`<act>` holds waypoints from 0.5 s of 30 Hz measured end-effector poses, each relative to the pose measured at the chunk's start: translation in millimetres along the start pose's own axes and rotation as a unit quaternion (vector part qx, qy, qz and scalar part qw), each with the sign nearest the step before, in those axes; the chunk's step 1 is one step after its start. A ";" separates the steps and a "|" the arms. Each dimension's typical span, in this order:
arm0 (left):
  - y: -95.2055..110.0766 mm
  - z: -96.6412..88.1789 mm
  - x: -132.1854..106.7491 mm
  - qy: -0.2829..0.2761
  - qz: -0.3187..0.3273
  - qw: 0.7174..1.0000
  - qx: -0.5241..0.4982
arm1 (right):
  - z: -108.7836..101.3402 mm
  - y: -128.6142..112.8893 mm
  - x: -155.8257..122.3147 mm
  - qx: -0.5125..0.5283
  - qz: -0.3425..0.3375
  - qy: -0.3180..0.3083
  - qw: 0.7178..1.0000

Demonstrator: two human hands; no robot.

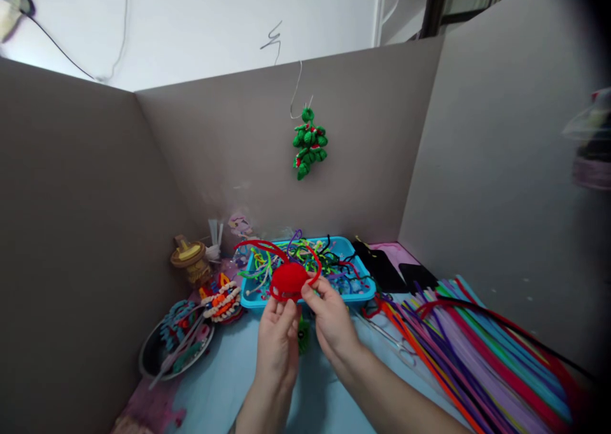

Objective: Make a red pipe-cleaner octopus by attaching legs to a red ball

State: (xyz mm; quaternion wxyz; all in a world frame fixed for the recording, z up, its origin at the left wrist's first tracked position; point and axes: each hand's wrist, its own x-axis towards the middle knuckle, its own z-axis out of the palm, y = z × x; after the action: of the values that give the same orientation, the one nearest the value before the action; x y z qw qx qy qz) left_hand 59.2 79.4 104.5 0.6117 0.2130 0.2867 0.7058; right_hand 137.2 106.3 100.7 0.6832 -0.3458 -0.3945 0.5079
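1. A red fuzzy piece, rounded on top, was in the lower centre of the frame, held up in front of the tray; long red strands curved off its top and right side.
2. The left hand was closed on its lower edge, thumb and fingers pinched together there.
3. The right hand had its thumb and fingers clamped on the piece's right side, by a strand.
4. Just behind them, a bright blue tray held a tangle of coloured stems; a green item showed partly between the wrists.
5. Markings on a brown-and-gold jar, left of centre, were too small to read (the pinkish container at the right edge was blurred too).
6. The work surface was a pale blue cover, with pink cloth showing at lower left.
7. On it, a metal bowl of small pieces sat at lower left, scissors right of the hands, and a thick bundle of coloured stems at lower right.
8. Grey panels enclosed the surface at left, back and right; a green ornament with red bits hung from a wire at upper centre.
9. Beyond, a white wall filled much of the top.
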 end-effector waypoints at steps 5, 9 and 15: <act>-0.1 2.0 0.1 0.031 -0.014 0.999 0.018 | 5.0 3.3 -7.1 0.052 0.052 0.006 0.997; 1.5 1.1 0.1 0.044 -0.009 0.999 0.019 | 5.8 3.5 -8.7 0.051 0.055 0.017 0.997; 2.5 -2.8 3.1 0.053 -0.007 0.998 -0.016 | 1.8 -3.6 -1.7 0.121 0.083 0.028 0.989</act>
State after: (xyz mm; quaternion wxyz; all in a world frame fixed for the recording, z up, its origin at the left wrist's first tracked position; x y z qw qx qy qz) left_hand 55.0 81.8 103.9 0.6041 0.1638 0.3091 0.7160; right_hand 136.8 103.9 104.2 0.6863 -0.3067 -0.2809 0.5967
